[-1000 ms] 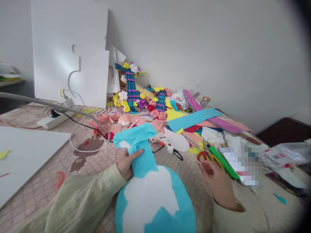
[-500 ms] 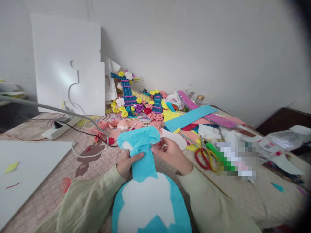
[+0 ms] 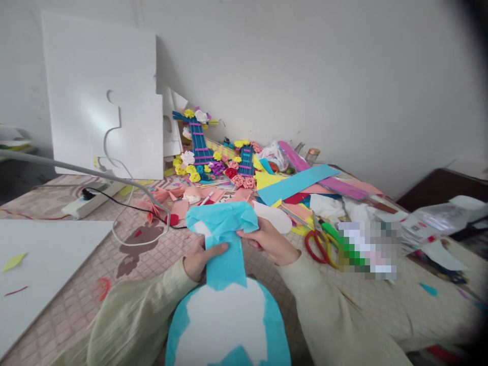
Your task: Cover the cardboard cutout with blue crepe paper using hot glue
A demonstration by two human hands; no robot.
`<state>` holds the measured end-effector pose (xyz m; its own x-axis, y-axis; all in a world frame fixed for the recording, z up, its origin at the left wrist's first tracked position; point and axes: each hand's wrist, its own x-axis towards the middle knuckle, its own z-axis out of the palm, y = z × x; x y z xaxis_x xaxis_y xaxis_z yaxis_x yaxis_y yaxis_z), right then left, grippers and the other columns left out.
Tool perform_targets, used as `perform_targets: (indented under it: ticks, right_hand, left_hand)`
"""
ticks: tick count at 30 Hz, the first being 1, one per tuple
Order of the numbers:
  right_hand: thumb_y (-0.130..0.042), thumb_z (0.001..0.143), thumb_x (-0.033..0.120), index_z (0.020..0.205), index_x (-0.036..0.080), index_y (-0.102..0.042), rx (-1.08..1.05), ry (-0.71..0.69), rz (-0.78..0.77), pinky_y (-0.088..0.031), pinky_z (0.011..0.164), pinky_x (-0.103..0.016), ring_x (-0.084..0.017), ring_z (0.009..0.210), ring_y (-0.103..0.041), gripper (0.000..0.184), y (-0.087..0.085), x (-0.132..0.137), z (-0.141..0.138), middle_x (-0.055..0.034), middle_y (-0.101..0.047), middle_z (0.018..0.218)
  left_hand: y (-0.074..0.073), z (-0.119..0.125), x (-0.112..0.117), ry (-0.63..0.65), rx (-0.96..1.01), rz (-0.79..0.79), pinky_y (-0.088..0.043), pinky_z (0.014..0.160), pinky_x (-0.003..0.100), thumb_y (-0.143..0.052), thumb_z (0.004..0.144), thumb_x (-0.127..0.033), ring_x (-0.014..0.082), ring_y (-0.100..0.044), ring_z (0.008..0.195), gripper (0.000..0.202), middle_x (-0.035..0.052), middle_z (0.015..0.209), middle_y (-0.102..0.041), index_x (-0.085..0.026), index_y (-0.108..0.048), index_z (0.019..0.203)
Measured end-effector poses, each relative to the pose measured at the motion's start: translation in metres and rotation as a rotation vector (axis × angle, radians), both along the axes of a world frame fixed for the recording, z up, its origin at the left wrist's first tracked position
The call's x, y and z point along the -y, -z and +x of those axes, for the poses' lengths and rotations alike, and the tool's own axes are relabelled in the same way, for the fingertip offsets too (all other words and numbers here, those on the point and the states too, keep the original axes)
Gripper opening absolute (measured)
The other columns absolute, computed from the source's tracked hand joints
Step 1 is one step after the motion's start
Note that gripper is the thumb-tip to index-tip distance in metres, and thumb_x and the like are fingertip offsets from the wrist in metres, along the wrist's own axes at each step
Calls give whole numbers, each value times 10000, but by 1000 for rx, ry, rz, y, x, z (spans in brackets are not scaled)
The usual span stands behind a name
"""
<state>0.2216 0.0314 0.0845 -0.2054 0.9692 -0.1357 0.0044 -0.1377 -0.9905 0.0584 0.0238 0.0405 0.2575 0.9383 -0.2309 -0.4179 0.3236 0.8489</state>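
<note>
A white board cutout (image 3: 229,320) with a rounded body, narrow neck and wider top lies in front of me. Blue crepe paper (image 3: 225,264) covers its neck and top and wraps round the body's edges, leaving the middle white. My left hand (image 3: 204,256) grips the neck from the left, thumb flat on the blue paper. From the right, my right hand (image 3: 269,241) pinches the paper's edge just under the wide top, fingers curled and partly hidden behind it. A small white patch shows at the top's left end.
Red and yellow scissors (image 3: 321,246) lie to the right, beside a green packet (image 3: 331,234). Paper flowers and blue guitar-like shapes (image 3: 200,142) stand at the back. A white power strip (image 3: 91,198) with cables sits left, near a white board (image 3: 49,274).
My right hand has closed its fingers and moved slightly up and right on the paper edge. The cutout's body has shifted a little left in view. The left hand keeps its grip.
</note>
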Motion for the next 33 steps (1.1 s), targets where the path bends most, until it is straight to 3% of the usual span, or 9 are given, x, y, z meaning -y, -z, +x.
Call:
perform_targets:
  ticks: [3, 7, 13, 17, 21, 26, 30, 33]
  right_hand:
    - [-700, 602, 284, 721, 173, -484, -47, -10, 29, -177, 368, -184, -27, 382, -273, 270, 2, 0, 0, 103, -411, 509]
    - [-698, 616, 351, 742, 159, -546, 41, 38, 167, -232, 393, -195, -41, 425, -322, 275, 4, 0, -1, 75, -450, 561]
    - [-670, 669, 377, 810, 153, -588, 118, 41, 290, -313, 434, -198, -54, 475, -393, 277, 2, 4, -2, 46, -511, 622]
    - [-632, 705, 419, 863, 161, -613, 71, -20, 295, -367, 471, -205, -75, 548, -487, 303, 1, 10, -2, 10, -572, 712]
    - [-629, 709, 427, 757, 157, -622, -1, -47, 303, -342, 450, -204, -80, 543, -492, 275, 2, 15, -9, 5, -575, 660]
    - [-636, 700, 420, 657, 154, -591, -93, 37, 266, -318, 431, -209, -67, 447, -433, 274, -1, 18, -22, 42, -507, 498]
    - [-657, 684, 391, 658, 152, -584, -124, 73, 256, -315, 434, -211, -65, 440, -426, 251, -2, 21, -25, 45, -507, 492]
    - [-661, 681, 386, 667, 162, -560, -183, 45, 237, -309, 431, -214, -65, 442, -418, 247, 1, 23, -26, 49, -501, 504]
  left_hand:
    - [-3, -1, 1, -4, 26, -22, -525, 540, 295, -824, 464, -221, 190, -633, 540, 424, 43, 651, -687, -116, -631, 827]
    - [-5, -3, 0, 30, 64, -23, -494, 492, 251, -812, 477, -217, 158, -605, 485, 340, 27, 583, -664, -117, -637, 751]
    - [-4, -5, -2, 151, 101, -32, -449, 443, 217, -823, 467, -253, 126, -561, 442, 335, 11, 513, -613, -114, -609, 684]
    - [0, -10, -7, 278, 242, -124, -360, 387, 151, -821, 496, -302, 57, -477, 424, 355, -30, 502, -517, -125, -574, 680]
    - [1, -11, -10, 359, 378, -152, -289, 362, 108, -833, 487, -279, 11, -376, 415, 392, -59, 533, -413, -116, -536, 686]
    - [3, -9, -10, 383, 372, -163, -297, 368, 110, -824, 507, -283, 18, -379, 433, 394, -50, 568, -402, -109, -523, 692]
    - [7, -11, -10, 402, 405, -222, -292, 361, 100, -834, 482, -256, 13, -363, 423, 396, -57, 553, -402, -118, -542, 712]
    - [6, -12, -5, 408, 457, -277, -312, 387, 76, -785, 567, -188, 1, -378, 430, 289, -59, 552, -409, -126, -562, 741]
